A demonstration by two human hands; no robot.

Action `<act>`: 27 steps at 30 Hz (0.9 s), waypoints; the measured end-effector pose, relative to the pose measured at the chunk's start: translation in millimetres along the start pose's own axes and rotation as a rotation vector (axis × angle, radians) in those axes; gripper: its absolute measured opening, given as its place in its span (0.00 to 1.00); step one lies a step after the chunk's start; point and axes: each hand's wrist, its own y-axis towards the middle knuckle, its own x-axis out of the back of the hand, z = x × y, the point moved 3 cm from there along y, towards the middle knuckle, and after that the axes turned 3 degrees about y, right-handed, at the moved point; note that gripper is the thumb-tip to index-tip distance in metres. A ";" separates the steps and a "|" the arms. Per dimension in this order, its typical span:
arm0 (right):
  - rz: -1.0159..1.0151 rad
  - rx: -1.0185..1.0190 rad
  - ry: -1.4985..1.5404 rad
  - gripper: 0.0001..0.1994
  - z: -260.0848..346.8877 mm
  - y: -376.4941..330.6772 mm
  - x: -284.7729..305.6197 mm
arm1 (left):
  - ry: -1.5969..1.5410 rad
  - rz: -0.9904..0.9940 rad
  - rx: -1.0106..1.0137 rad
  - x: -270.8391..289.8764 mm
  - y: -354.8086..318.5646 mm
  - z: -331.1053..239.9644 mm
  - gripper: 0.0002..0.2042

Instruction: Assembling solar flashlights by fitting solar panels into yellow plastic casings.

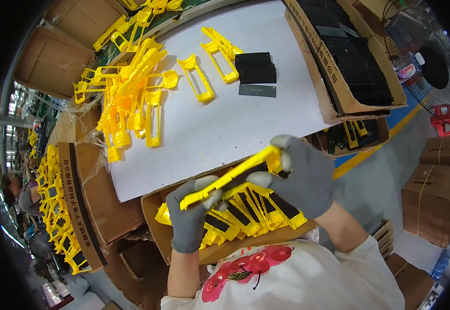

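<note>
At centre frame, both gloved hands hold one yellow plastic piece (233,176) with a black strip: left hand (191,214) in a closed grip at its lower end, right hand (302,173) pinching the upper. A loose pinch could let the strip slide out of place into the cardboard box (155,222) of finished pieces below.

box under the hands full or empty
Nearly full: the cardboard box holds a packed row of yellow parts with black strips.

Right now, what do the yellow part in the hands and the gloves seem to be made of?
Yellow part: probably moulded plastic, smooth, slightly glossy, even colour. Gloves on left hand and right hand: likely knitted grey fabric, matte; paler fingertips suggest a coating.
</note>
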 end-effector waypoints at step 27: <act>0.343 -0.109 -0.136 0.15 -41.8 -73.7 -16.2 | 1.541 0.279 -0.285 13.1 26.4 -22.7 0.20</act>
